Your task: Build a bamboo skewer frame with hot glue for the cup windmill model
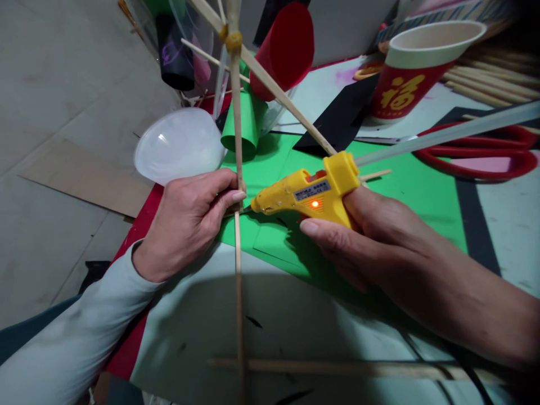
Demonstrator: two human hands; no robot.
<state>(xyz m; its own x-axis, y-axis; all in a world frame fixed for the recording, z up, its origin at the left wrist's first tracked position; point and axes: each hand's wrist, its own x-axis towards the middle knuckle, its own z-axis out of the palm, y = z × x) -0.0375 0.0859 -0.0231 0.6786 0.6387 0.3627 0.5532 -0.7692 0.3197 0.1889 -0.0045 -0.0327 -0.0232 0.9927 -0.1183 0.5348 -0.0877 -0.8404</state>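
Note:
My right hand (pixel 367 236) is closed around a yellow hot glue gun (pixel 304 194) with its orange light lit and a long clear glue stick (pixel 442 135) out of its back. The gun's nozzle points left and meets, or nearly meets, an upright wooden stick (pixel 238 247). Just left of the nozzle, my left hand (pixel 185 225) pinches that stick between thumb and fingers. Higher up, an amber lump (pixel 233 41) sits where the stick crosses a slanting wooden stick (pixel 291 104). The exact point of contact at the nozzle is partly hidden by my fingertips.
Green paper (pixel 422 208) lies under my hands. Behind stand a red paper cup (pixel 400 90), red-handled scissors (pixel 476 149), a green paper tube (pixel 242 126), a red paper cone (pixel 287 50) and a white plastic bowl (pixel 181 143). Another wooden stick (pixel 337 368) lies near the front.

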